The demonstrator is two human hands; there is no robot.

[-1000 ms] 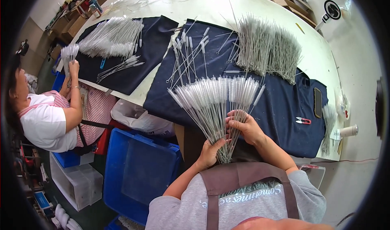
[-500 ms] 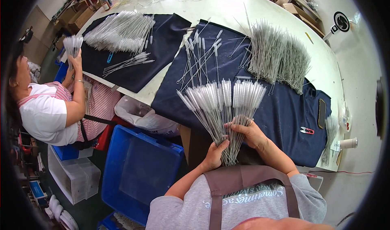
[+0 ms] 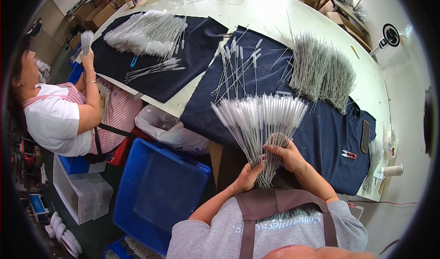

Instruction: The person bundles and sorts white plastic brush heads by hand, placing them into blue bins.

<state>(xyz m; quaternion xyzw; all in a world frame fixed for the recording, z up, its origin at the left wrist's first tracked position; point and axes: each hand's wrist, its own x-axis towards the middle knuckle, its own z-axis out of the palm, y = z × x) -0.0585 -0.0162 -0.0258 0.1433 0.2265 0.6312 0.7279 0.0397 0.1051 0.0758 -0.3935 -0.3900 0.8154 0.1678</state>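
At the lower centre of the frame, a fan of brushes [image 3: 261, 114] is held before the brown apron [image 3: 275, 201], white bristle heads up and spread, wire stems drawn together below. Work on this handful looks partway along: it is gathered, yet the heads are splayed and of uneven height. Just above it, loose brushes [image 3: 241, 53] lie crossed on the navy cloth [image 3: 316, 130], and a dense stack [image 3: 323, 69] sits at the upper right, both untouched by either hand; whether those have been dealt with cannot be told. The left hand [image 3: 250, 175] is closed around the lower stems, thumb across the front. The right hand [image 3: 289, 157], higher up, curls round the stems on the right, thumb laid over them, fingertips partly hidden.
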